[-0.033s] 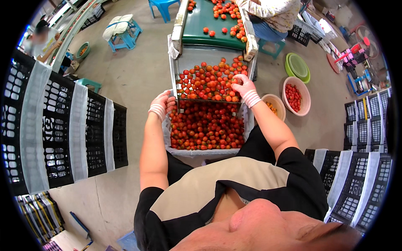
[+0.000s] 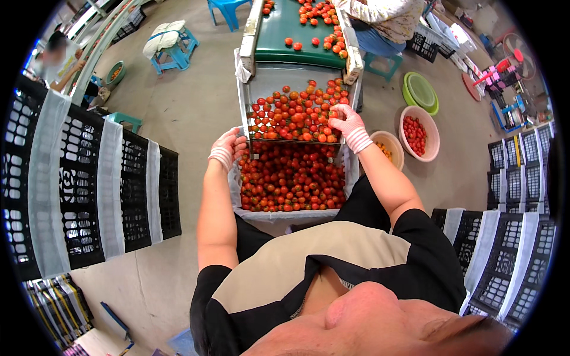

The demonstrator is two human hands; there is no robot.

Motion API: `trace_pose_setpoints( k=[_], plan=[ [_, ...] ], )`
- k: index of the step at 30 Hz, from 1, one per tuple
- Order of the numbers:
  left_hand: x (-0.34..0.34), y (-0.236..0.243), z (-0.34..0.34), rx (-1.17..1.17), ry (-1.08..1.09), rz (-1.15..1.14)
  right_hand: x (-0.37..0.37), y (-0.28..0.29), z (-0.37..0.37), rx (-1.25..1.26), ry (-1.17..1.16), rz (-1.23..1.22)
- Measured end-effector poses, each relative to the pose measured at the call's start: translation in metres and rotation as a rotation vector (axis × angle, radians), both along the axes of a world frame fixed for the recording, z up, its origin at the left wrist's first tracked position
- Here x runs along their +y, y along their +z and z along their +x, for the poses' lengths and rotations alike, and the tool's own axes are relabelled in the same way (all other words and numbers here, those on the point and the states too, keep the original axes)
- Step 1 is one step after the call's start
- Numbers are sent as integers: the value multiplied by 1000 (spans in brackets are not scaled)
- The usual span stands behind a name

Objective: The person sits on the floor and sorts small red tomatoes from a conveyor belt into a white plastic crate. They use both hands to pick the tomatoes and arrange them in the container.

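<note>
Red cherry tomatoes (image 2: pixel 291 115) cover the sloping metal tray (image 2: pixel 270 80) in front of me. Below its near lip, a lined crate (image 2: pixel 276 217) is heaped with more of them. My right hand (image 2: pixel 349 126), in a striped glove, is at the tray's right side, thumb and fingers closed about a tomato. Beside the left wall of the tray is my left hand (image 2: pixel 227 148), also gloved. Its fingers are apart and slightly bent, with nothing seen in them.
A green conveyor belt (image 2: pixel 285 29) carrying tomatoes meets the tray's far end. To the right stand a pink basin (image 2: pixel 432 139) of tomatoes and a smaller basin (image 2: pixel 399 161). Black crates (image 2: pixel 80 178) stack at left and right (image 2: pixel 504 255). A person (image 2: pixel 386 21) sits beside the belt.
The whole view has shifted very slightly. Both hands keep about the same places at the tray.
</note>
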State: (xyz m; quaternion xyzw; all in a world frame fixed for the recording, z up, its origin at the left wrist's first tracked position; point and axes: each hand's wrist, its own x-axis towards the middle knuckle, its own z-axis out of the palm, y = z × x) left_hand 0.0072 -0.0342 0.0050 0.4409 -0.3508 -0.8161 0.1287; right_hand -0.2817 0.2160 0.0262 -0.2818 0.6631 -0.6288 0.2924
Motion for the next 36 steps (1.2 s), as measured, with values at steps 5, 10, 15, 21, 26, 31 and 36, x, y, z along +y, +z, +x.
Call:
trace_pose_setpoints(
  k=[5, 10, 15, 21, 26, 31, 36],
  plan=[
    [-9, -16, 4, 27, -25, 2, 38, 28, 4, -226, 20, -134],
    [-11, -18, 8, 8, -29, 0, 66, 10, -29, -393, -98, -49],
    [-9, -17, 4, 51, -53, 14, 115, -79, -119, -771, -486, 219],
    [-2, -2, 15, 37, -4, 72, 5, -19, -179, -569, -643, -188],
    [-5, 0, 26, -35, -158, 28, -2, -10, -112, -157, -572, -28],
    [7, -9, 41, -270, -390, -44, 17, -32, -38, -290, -478, -60],
    [21, -49, 37, -580, -618, -127, 12, -38, -35, -394, -363, 37]
  ],
)
